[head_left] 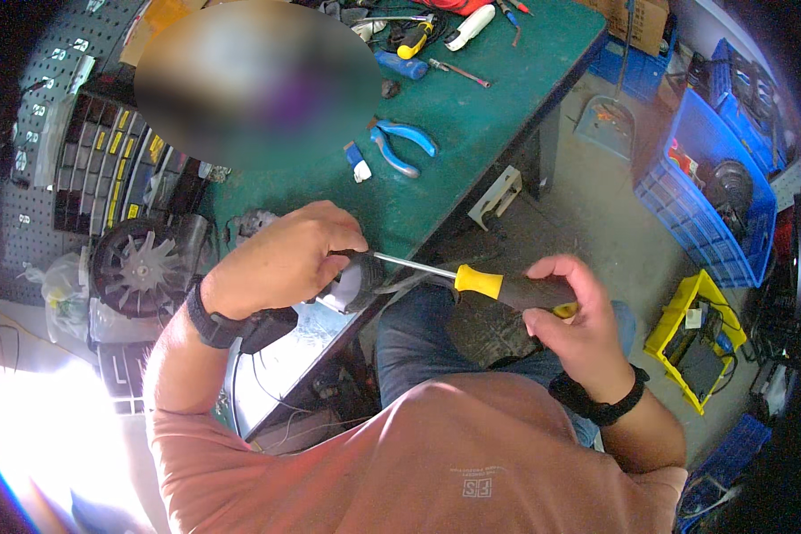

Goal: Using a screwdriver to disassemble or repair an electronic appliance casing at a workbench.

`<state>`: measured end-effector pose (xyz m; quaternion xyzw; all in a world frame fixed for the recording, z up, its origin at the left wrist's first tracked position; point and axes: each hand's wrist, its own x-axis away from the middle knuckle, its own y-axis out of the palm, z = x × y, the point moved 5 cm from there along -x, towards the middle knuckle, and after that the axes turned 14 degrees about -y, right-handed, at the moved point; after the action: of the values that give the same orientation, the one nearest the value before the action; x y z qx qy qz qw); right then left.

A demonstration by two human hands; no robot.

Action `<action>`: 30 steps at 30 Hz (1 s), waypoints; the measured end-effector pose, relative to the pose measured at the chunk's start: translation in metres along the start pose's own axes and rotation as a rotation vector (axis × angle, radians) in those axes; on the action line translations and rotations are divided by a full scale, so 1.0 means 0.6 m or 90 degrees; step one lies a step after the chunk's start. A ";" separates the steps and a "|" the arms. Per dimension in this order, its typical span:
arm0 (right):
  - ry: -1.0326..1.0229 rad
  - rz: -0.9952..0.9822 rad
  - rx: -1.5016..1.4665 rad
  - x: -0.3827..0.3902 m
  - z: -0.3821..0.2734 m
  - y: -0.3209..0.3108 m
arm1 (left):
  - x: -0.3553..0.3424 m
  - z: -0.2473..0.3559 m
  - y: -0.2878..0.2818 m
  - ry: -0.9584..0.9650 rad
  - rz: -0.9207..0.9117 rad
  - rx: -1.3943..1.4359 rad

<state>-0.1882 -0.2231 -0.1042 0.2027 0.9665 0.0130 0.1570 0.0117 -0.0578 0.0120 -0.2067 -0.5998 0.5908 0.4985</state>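
My left hand (289,249) is closed on a dark part with a shiny face (351,283) at the near edge of the green bench. My right hand (578,320) holds a screwdriver with a black-and-yellow handle (477,281), its thumb and fingers curled around the handle. The metal shaft points left, its tip at the dark part beside my left fingertips; exact contact is hidden. Blue-handled pliers (405,142) and a small blue-and-white item (357,162) lie farther back on the bench (498,107). A black housing with a finned fan (142,265) sits left of my left hand.
Hand tools (416,40) lie along the bench's back; a blurred patch covers its upper middle. A parts organiser (107,160) and pegboard (27,107) are at left. At right are blue crates (676,214), a yellow bin (667,334) and a dustpan (601,129) on the floor.
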 end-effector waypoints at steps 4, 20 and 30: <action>0.335 0.101 -0.344 0.027 0.044 0.006 | -0.002 0.003 -0.001 0.005 -0.003 0.006; -0.131 0.008 0.070 -0.007 -0.003 0.004 | -0.007 0.003 -0.001 -0.038 -0.011 0.001; 0.293 0.050 -0.191 0.032 0.041 0.011 | -0.016 0.006 -0.003 -0.031 -0.024 -0.023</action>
<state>-0.1946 -0.2103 -0.1327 0.2059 0.9554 0.2080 -0.0391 0.0133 -0.0677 0.0108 -0.1899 -0.6262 0.5751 0.4910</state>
